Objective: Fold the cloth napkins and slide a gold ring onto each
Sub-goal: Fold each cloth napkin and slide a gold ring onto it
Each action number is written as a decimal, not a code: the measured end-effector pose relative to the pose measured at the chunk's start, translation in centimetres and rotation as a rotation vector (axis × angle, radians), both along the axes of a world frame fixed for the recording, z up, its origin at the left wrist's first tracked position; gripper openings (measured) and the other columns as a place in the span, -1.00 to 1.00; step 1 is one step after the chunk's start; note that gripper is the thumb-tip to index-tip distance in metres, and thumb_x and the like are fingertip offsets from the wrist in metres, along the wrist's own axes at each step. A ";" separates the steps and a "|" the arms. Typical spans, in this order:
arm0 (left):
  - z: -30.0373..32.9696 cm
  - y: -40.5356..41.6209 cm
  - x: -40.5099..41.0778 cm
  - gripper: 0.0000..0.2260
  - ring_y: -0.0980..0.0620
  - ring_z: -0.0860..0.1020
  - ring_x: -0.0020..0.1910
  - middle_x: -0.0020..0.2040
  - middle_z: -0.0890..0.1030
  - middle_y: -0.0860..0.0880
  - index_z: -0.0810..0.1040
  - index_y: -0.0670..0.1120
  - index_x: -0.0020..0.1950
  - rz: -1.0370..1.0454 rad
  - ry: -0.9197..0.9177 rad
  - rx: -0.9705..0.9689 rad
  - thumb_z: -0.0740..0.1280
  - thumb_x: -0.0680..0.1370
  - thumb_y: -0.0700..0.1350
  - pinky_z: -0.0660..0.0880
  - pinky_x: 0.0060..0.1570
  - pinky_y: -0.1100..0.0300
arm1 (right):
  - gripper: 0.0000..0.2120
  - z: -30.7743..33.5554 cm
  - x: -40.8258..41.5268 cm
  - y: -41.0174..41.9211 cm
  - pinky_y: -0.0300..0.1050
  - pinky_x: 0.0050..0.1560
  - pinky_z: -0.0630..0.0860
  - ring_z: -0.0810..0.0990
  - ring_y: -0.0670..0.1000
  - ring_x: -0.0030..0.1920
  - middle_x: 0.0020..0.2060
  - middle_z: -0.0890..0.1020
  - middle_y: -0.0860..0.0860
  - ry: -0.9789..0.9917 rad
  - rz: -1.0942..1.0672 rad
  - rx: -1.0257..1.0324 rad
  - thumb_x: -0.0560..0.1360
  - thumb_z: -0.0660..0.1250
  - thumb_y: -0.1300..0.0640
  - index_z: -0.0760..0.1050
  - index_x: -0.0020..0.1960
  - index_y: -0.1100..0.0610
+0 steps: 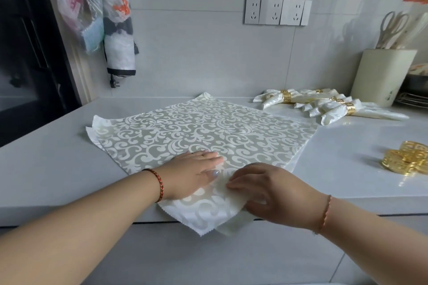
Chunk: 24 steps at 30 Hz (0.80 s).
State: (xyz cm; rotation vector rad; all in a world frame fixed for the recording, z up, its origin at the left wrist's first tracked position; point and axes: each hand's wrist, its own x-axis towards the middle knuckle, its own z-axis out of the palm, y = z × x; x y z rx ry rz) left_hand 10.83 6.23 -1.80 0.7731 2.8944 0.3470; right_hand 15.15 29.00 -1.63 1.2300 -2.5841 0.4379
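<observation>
Slippage is the risk: the napkin [203, 132] lies spread on the surface [335, 169], its near corner overhanging the edge. Left hand [192, 172] presses flat beside right-hand fingers [234, 183] pinching that corner; a tug could skew the fold.

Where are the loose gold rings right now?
The loose gold rings sit piled on the countertop at the far right, in front of the finished ringed napkins.

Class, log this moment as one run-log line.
stage: folding start | left hand: flat on napkin | right hand: pinching near corner | ringed napkins: back right | gold rings: right
</observation>
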 end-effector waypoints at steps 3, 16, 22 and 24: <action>0.1 0.3 -0.9 -0.57 0.23 -0.08 0.53 0.57 0.00 0.21 0.09 0.18 0.55 0.009 0.012 0.003 0.00 0.67 0.12 -0.17 0.50 0.18 | -0.70 -0.1 -0.2 -0.8 -0.18 0.12 0.48 0.57 -0.02 0.08 0.07 0.63 -0.04 -0.020 0.038 -0.050 0.41 0.41 0.19 0.62 0.14 0.08; 3.3 -3.2 -2.7 -0.37 0.03 0.62 0.11 0.10 0.68 -0.07 0.66 0.04 0.11 0.096 -0.385 0.849 0.33 0.28 0.47 0.41 0.21 0.18 | -0.75 1.8 -5.3 -1.2 -0.29 -0.40 0.32 0.35 -0.14 -0.45 -0.46 0.48 -0.06 -0.390 -0.399 -0.634 0.51 0.37 0.12 0.55 -0.34 0.13; 3.3 -4.0 -2.0 -0.60 0.16 0.65 0.00 0.00 0.70 0.08 0.60 0.05 0.11 0.077 -0.159 0.670 0.58 0.31 -0.08 0.53 -0.01 0.35 | -0.64 3.8 -6.3 -1.1 -0.37 -0.55 0.19 0.27 -0.18 -0.57 -0.60 0.40 -0.15 -0.419 -0.391 -0.724 0.53 0.35 0.07 0.45 -0.43 0.08; 3.8 -3.7 -1.7 -0.76 0.17 0.64 -0.19 -0.11 0.71 0.05 0.60 0.05 0.04 0.094 -0.039 0.652 0.52 0.42 -0.13 0.50 -0.15 0.37 | -0.63 4.5 -6.2 -1.1 -0.35 -0.56 0.14 0.22 -0.16 -0.56 -0.59 0.33 -0.15 -0.402 -0.405 -0.740 0.52 0.35 0.04 0.43 -0.43 0.08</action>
